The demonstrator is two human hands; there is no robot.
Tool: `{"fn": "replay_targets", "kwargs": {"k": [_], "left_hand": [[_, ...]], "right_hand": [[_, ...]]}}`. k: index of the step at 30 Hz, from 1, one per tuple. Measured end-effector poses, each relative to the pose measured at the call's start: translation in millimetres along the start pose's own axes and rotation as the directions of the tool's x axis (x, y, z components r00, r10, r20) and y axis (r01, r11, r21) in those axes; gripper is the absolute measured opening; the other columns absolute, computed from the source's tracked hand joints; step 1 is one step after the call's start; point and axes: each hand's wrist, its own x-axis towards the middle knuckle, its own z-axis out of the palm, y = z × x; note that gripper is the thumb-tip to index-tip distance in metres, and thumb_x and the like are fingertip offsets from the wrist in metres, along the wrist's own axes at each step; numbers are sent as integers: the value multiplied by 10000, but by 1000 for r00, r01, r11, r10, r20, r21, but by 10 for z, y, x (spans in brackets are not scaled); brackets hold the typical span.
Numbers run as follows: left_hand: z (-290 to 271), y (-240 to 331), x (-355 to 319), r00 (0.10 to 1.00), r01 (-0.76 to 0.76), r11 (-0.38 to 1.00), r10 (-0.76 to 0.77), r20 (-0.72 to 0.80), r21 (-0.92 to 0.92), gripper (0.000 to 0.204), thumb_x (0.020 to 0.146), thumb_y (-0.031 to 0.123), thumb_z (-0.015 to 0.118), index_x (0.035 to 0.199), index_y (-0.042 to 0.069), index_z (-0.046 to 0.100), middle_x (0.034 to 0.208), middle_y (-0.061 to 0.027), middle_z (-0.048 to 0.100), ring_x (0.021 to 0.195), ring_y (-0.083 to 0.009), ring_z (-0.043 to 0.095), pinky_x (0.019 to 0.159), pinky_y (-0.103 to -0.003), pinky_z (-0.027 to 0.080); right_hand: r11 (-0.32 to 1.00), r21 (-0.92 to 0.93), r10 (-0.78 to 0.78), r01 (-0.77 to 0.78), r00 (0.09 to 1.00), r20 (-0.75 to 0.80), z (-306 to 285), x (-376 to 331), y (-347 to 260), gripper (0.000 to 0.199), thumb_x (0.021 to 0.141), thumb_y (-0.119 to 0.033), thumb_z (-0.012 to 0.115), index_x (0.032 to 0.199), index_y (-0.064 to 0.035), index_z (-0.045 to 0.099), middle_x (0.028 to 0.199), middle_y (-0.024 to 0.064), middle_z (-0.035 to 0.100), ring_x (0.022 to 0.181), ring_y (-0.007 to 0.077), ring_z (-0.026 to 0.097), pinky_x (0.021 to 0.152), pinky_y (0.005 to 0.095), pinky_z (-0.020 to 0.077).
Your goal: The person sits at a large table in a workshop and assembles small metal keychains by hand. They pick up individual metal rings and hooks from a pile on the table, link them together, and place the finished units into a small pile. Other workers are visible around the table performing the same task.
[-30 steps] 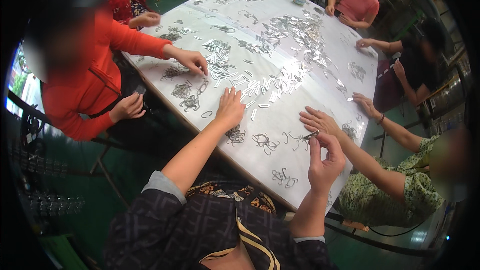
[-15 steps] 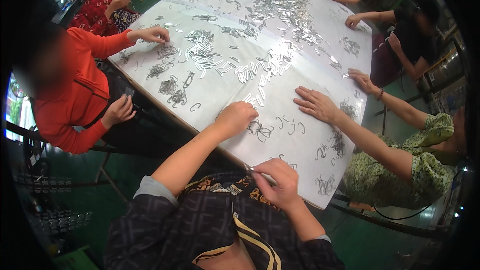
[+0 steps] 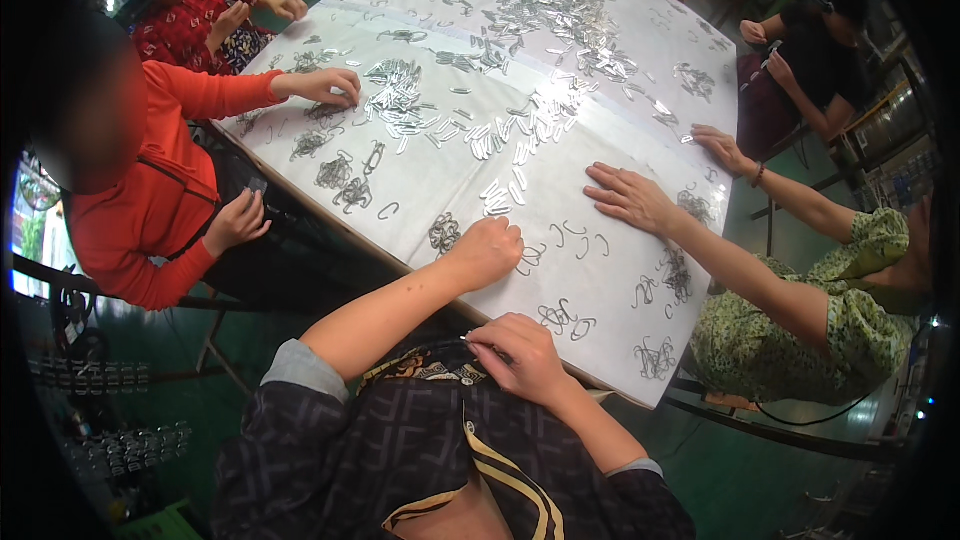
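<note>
A: how would those tangled wire hooks (image 3: 444, 233) just left of the left hand (image 3: 485, 255) handle?
B: prob light, stiff, snaggy, grab mid-curve imo. that hand's curled low over the table (image 3: 415, 195), can't tell if it's gripping one.
A: and the right hand (image 3: 522, 358)?
B: pinching a shiny sliver (image 3: 466, 339), mostly hidden. looks light and slick, I'd go for the edges.

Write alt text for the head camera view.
The wearer's left hand is curled beside curved wires on a white table; the right hand, nearer the body, holds a small pale piece. Co-workers gather around scattered shiny metal pieces.
</note>
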Motion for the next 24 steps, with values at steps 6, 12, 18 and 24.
{"fn": "replay_targets", "kwargs": {"k": [6,12,18,24], "left_hand": [[43,-172,-57,996,54,982,-66,-62,-183,28,691,82,607,686,60,623,750,-70,604,762,-235,605,670,-340,531],[-24,-67,-51,994,101,987,-106,-38,-122,46,702,81,607,671,62,636,754,-80,606,806,-245,616,701,-350,538],[-41,-110,42,977,210,970,-203,66,-120,43,721,94,617,707,70,650,773,-60,598,822,-241,601,695,-369,521],[59,-356,192,991,89,991,-98,-86,-98,48,689,90,624,684,67,665,796,-55,620,830,-235,601,712,-369,512]], "right_hand": [[1000,29,1,-1,1000,1,51,-21,-29,148,757,-14,721,886,-45,655,776,88,631,719,269,624,666,357,494],[999,51,-11,11,1000,10,83,-7,-34,144,739,22,722,863,-30,670,768,89,659,694,251,636,638,339,496],[999,51,-7,6,1000,23,83,-4,-42,150,754,-15,718,888,-40,654,777,96,634,723,272,630,665,357,497],[998,57,2,-3,1000,14,91,-4,-65,148,745,19,721,872,-33,667,761,87,651,690,253,634,632,335,494]]}}
